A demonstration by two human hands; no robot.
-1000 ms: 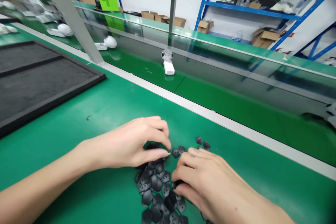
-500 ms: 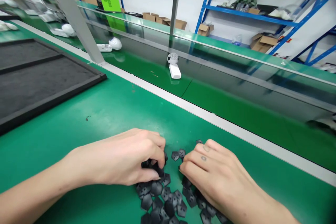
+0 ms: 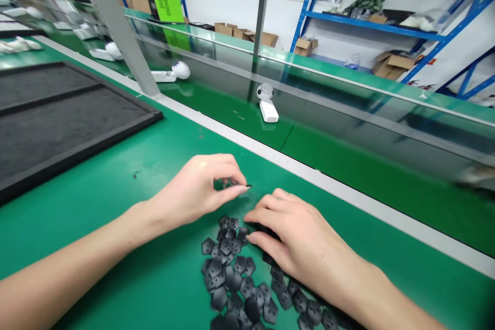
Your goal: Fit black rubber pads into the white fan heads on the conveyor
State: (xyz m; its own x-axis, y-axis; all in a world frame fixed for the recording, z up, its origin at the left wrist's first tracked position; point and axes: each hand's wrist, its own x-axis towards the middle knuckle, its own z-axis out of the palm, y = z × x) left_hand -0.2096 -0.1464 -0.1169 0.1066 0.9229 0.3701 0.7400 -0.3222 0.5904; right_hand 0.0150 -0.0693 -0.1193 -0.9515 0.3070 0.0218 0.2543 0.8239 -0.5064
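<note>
Between the thumb and fingertips of my left hand is a small black piece, seen edge-on and held just above the green bench. My right hand rests low over loose black pieces, its thumb and forefinger apart. Its fingertips lie beside the pile, and dark pieces show in the gap under the palm. The pile of black pentagonal pieces spreads below both hands; many have small holes, some lie smooth side up. My right hand and forearm cover part of it.
A black-framed tray lies at left on the green bench. Beyond a pale rail, a dark green conveyor belt carries white devices with round heads. A grey post rises at the rail. Shelves and cartons stand behind.
My left hand has lifted up and away from the pile with a black piece pinched in it. My right hand has shifted left, its thumb now apart from the fingers.
</note>
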